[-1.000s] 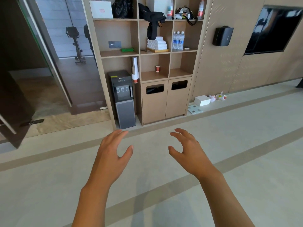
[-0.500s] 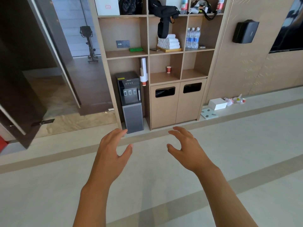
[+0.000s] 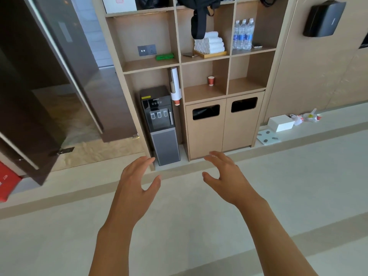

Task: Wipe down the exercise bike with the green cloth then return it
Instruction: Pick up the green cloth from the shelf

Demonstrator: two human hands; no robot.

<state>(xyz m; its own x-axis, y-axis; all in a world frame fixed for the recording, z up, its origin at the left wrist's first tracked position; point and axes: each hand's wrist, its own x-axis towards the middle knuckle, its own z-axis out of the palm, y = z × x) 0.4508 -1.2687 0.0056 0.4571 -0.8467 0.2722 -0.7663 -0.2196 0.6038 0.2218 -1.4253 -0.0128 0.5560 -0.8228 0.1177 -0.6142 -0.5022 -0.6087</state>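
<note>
Both hands are empty, left hand [image 3: 135,182] and right hand [image 3: 227,178] held out with fingers loosely spread, while the green cloth [image 3: 164,56] sits folded on the shelf [image 3: 149,65] above the water dispenser [image 3: 160,124].

Person: left hand [image 3: 135,182] and right hand [image 3: 227,178] bare, no gloves; both forearms uncovered, no sleeves in view.

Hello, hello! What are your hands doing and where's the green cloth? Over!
Left hand and right hand open, holding nothing. Folded green cloth on wooden shelf beside grey wall socket, untouched. Nothing between hands and shelf.
</note>
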